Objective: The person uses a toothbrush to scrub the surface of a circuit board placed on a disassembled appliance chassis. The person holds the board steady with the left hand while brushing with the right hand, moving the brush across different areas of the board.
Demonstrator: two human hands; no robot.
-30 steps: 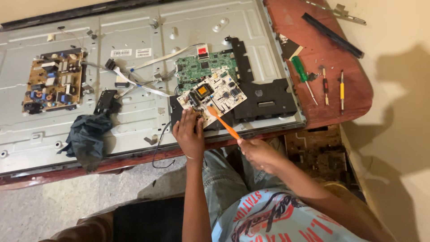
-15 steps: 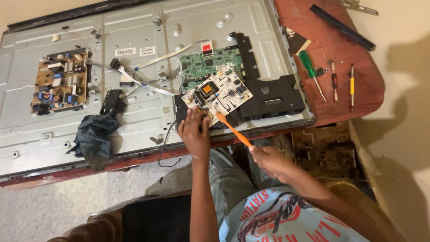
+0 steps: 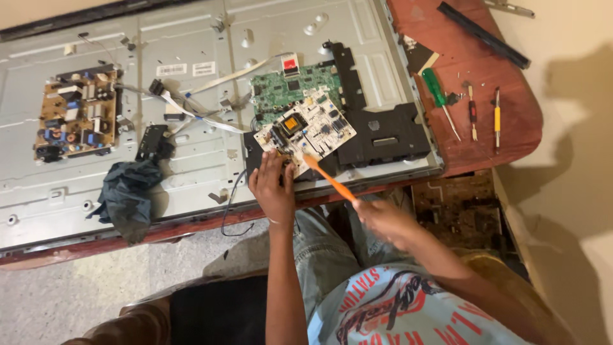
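Steadying the white circuit board (image 3: 305, 130) with closed left hand (image 3: 273, 188), right hand (image 3: 383, 220) grips an orange tool (image 3: 329, 178); a slip could scratch components beside the board's yellow transformer.

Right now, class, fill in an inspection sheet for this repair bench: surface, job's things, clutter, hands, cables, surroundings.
Surface: red-brown table under a grey metal panel.
Job's things: white circuit board, orange tool.
Clutter: green board, brown board, dark cloth, green screwdriver, yellow screwdriver.
Hands: left hand holds the white circuit board; right hand grips the orange tool.
Cables: flat ribbon cables.
Surroundings: speckled floor.
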